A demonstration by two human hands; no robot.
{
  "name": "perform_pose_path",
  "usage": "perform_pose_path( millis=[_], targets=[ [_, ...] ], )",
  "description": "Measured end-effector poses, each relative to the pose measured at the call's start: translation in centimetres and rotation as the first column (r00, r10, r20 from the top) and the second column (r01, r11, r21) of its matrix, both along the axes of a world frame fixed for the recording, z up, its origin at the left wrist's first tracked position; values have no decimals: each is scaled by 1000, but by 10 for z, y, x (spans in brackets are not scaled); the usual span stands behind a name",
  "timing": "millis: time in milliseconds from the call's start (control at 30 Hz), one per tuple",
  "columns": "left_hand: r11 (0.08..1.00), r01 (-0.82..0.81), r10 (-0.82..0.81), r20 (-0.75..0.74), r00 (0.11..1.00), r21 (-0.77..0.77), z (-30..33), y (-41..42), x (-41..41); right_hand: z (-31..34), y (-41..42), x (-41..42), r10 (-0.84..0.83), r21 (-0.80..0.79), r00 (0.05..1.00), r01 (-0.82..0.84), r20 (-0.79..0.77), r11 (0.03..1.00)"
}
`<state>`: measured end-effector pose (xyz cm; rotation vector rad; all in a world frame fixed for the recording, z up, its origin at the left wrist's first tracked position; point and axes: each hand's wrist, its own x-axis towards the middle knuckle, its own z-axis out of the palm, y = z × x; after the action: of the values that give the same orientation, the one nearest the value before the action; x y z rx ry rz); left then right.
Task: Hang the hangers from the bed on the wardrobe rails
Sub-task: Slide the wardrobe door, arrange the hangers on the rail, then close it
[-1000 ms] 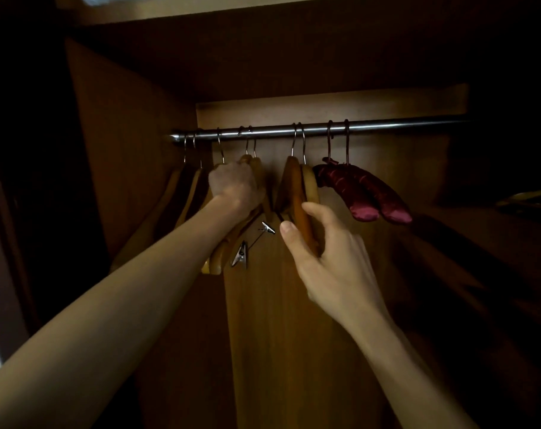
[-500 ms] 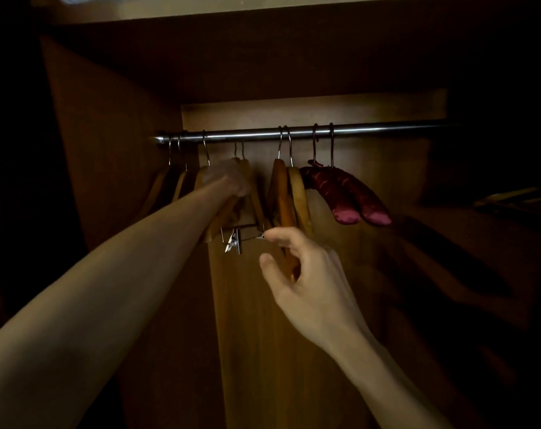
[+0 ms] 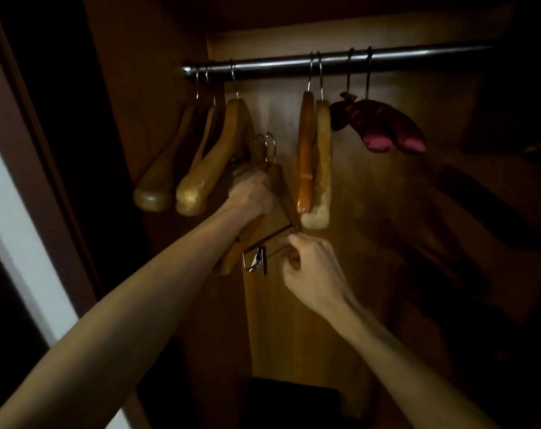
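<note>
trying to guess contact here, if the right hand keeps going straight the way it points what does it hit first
Likely the metal clip on the hangers held by the left hand; the right hand is curled just beside it. Depth is unclear.

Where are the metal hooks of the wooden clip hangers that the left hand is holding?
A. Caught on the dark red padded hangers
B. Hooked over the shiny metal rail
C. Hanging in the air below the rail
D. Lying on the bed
C: the left hand grips the wooden clip hangers, whose metal hooks sit in open air below the shiny metal rail, touching nothing.
</note>
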<state>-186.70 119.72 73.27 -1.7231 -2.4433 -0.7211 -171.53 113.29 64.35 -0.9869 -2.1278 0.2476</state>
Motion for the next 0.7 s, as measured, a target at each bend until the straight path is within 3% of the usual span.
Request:
perform_pose_path(
  millis=[133, 233, 367, 600, 700],
  targets=[
    [994, 100, -97, 57, 994, -47, -37, -35, -3, -28, 35, 7, -67, -175, 997, 60, -33, 983],
    [980, 195, -187, 143, 972, -42, -69, -61, -9, -36, 56, 13, -22, -336, 997, -6, -78, 942],
    [934, 354, -337, 200, 920, -55, -101, -92, -13, -45, 70, 23, 26, -467, 999, -35, -27, 884],
    [801, 597, -553, 326, 767, -46, -154, -112, -28, -69, 57, 67, 257, -618, 944, -78, 206, 782],
    [786, 617, -576, 309, 757, -46, -166, -108, -26, -78, 38, 80, 364, -740, 926, -176, 99, 649]
  ],
)
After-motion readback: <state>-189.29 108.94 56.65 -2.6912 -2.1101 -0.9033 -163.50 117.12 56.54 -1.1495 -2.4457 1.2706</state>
